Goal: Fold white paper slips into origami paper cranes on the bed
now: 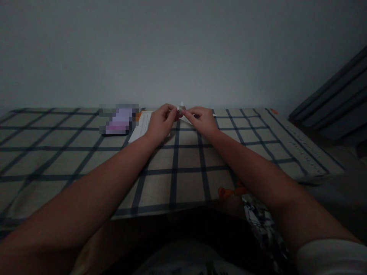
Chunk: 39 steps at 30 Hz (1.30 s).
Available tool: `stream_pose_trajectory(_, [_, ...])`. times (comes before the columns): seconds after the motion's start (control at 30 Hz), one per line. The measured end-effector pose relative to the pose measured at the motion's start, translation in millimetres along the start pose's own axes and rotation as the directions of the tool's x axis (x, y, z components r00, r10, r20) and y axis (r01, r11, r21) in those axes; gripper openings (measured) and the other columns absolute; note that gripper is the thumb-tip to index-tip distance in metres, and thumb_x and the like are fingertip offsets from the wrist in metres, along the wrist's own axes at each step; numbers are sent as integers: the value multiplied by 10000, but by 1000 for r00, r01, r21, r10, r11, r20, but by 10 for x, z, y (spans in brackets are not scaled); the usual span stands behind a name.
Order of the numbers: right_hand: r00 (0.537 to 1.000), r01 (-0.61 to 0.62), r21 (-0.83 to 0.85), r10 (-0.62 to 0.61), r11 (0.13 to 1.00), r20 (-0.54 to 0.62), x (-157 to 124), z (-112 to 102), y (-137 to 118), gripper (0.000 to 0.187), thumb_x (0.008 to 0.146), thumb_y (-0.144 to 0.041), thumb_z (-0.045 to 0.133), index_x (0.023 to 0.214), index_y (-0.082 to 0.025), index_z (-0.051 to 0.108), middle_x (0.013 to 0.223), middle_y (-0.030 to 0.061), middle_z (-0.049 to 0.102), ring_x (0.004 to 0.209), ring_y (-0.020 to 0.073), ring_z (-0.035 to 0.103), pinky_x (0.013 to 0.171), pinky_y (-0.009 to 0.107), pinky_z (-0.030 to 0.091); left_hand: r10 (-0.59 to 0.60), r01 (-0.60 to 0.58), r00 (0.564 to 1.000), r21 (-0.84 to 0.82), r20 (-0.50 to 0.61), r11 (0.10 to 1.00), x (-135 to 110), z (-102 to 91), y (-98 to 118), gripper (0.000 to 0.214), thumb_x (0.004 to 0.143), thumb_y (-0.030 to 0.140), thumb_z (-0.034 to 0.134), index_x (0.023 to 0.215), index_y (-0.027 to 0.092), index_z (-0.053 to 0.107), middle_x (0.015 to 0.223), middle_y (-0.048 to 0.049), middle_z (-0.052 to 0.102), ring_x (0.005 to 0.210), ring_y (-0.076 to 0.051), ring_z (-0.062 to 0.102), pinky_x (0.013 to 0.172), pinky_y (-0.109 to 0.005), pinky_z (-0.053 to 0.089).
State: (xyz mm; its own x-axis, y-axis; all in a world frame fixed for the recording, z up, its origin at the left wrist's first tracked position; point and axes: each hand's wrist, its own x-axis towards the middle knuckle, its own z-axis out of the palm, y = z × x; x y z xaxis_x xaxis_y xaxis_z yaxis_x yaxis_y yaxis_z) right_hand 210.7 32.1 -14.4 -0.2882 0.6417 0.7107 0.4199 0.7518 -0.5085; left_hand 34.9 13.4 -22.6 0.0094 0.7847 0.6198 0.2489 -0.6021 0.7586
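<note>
Over the far half of the table, my left hand (161, 121) and my right hand (204, 119) meet with their fingertips almost together. Between them is a small pale piece with a pointed top, which looks like folded paper (181, 108); its details are dim and partly covered by the fingers. Both hands are closed in a pinch on it. A white printed sheet (140, 130) lies beneath and left of my left hand. White paper (186, 120) also shows under my right hand, mostly hidden.
A phone-like object (119, 120), blurred out, lies left of the sheet. The checked tablecloth (187, 156) reaches back to a plain wall (183, 53). Orange printed figures (226, 192) mark its front edge. Dark folds of fabric (338, 88) hang at the right.
</note>
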Motion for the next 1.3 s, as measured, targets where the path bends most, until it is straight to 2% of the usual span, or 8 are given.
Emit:
stream_pose_trajectory(0.2, [999,-36,-38,37,999,11,-4,-7,-25,430,885,-574,561,803,-196,751,848,62,731,808,171,660,747,295,494,84,-99,994,259,68,961,-24,-44,74,242,901,400,555,877,189,671,770,-36,693,715,-163,634,693,-281,484])
stream_pose_trajectory(0.43, [999,-21,-147,16,989,-38,11,-6,17,392,937,-446,512,747,-172,717,741,50,695,700,164,616,715,306,459,108,-133,990,317,95,939,-30,-51,93,197,874,361,572,838,194,670,707,-17,671,629,-151,587,652,-276,455])
stream_pose_trajectory(0.53, [999,-6,-149,1,989,-33,15,-7,17,297,924,-381,528,817,-177,717,796,48,708,731,168,623,704,297,460,81,-100,994,266,79,959,-22,-18,56,176,840,354,612,792,194,667,704,-10,670,649,-149,597,676,-276,484])
stream_pose_trajectory(0.63, [1000,27,-185,-27,982,-1,13,-9,-5,224,909,-318,548,872,-176,717,844,55,717,785,178,635,742,303,463,-30,29,1000,76,7,997,-4,29,-18,184,809,367,650,769,187,662,716,-17,675,700,-161,634,704,-291,527])
stream_pose_trajectory(0.77, [998,63,-234,-56,970,36,3,-5,-29,202,908,-288,561,928,-180,731,915,72,729,874,196,648,842,334,463,-203,209,977,-117,58,971,0,58,-85,261,759,426,714,809,171,686,762,-44,705,747,-185,676,710,-318,565])
stream_pose_trajectory(0.93, [995,91,-213,-78,973,68,-4,12,-4,222,912,-286,561,1019,-207,739,1047,67,735,1004,205,653,933,362,469,-203,205,979,-94,30,974,-13,49,-63,308,732,449,736,855,167,728,819,-61,736,803,-212,697,768,-357,580])
stream_pose_trajectory(1.13, [987,156,-244,-142,957,76,6,49,112,277,919,-302,566,1138,-223,715,1215,88,683,1147,226,597,1033,418,431,-271,278,961,-216,65,936,-10,69,-37,354,708,421,758,936,152,737,884,-85,755,803,-209,705,788,-374,585])
stream_pose_trajectory(1.3, [973,227,-319,-205,920,102,2,66,118,322,933,-254,522,1207,-193,682,1290,131,611,1204,261,522,1055,453,397,-268,273,962,-195,49,942,-21,79,-52,404,691,361,771,1029,145,725,781,-59,736,724,-190,693,726,-350,589])
